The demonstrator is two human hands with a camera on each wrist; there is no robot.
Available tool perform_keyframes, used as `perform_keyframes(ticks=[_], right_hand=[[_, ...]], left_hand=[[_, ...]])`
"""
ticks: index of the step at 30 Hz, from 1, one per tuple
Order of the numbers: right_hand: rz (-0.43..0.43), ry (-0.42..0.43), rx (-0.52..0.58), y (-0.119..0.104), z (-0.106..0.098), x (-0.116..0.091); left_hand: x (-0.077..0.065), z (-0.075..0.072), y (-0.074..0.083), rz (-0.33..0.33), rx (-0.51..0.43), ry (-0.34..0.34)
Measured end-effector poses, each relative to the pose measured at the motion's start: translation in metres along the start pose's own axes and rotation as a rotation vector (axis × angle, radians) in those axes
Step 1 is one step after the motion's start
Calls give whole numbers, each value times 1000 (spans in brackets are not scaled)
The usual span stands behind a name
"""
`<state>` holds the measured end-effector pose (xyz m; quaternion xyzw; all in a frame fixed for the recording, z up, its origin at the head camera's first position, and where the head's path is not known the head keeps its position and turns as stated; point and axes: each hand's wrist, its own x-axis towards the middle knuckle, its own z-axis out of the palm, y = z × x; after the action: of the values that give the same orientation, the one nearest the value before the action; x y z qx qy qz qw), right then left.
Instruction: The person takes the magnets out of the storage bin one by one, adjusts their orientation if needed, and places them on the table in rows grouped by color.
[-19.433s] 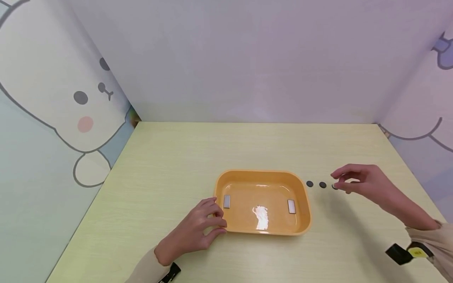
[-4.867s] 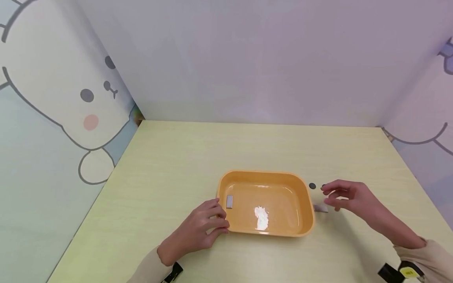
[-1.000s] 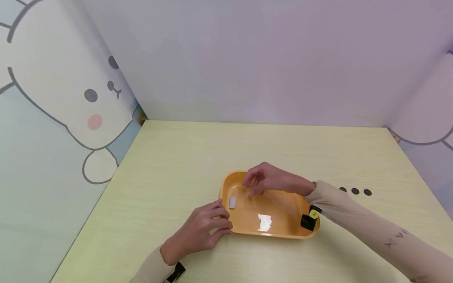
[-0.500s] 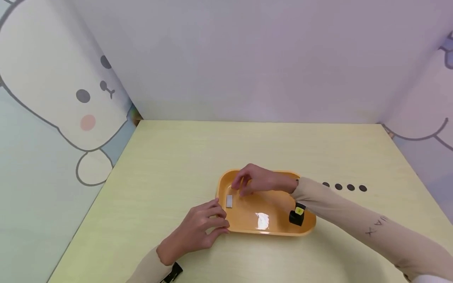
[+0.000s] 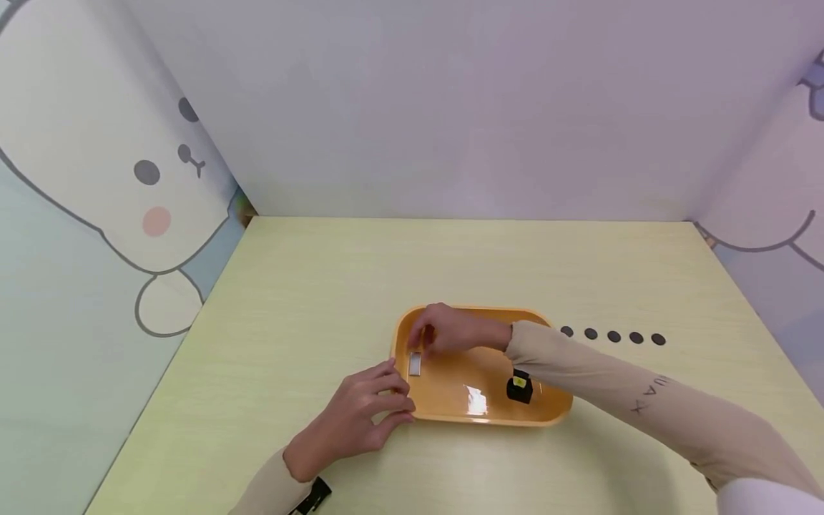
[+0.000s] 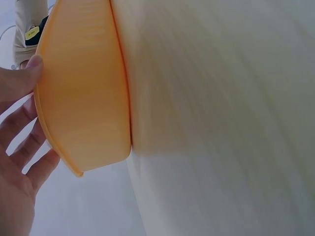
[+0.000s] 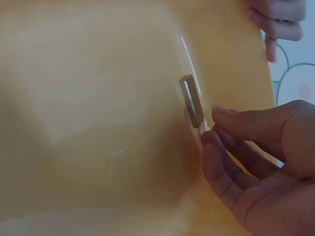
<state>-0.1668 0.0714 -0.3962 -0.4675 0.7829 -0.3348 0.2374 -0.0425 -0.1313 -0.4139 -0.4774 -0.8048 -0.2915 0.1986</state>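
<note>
An orange plastic basin (image 5: 489, 418) stands on the table. Inside it, near the left wall, lies a small silver rectangular block (image 5: 415, 364). My right hand (image 5: 450, 329) reaches into the basin from the right. In the right wrist view, the thumb and bent fingers of the right hand (image 7: 261, 162) are close beside the block (image 7: 192, 102), with a small gap and nothing held. My left hand (image 5: 357, 411) holds the basin's left rim. In the left wrist view, the left hand's thumb and fingertips (image 6: 22, 132) lie along that rim.
Several flat black discs (image 5: 614, 336) form a row on the table, right of the basin. The pale wooden table (image 5: 309, 286) ends at a plain back wall (image 5: 463, 107). My right forearm (image 5: 631, 386) crosses over the basin's right side.
Over the last second my right hand moves left and down toward the block. Earlier it was beside the discs; a second block was in the basin, later outside, now unseen. Left hand stays.
</note>
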Motion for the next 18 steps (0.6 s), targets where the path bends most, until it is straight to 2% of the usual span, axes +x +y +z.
perform_keyframes(ticks=[5,14,18], right_hand=[[4,-4,-64,4,9,7],[-88,26,-196,4,19,10],[-114,31,-215,4,20,9]], left_hand=[[0,0,-1,3,5,-8],[1,-1,0,12,13,-7],[1,0,0,17,15,0]])
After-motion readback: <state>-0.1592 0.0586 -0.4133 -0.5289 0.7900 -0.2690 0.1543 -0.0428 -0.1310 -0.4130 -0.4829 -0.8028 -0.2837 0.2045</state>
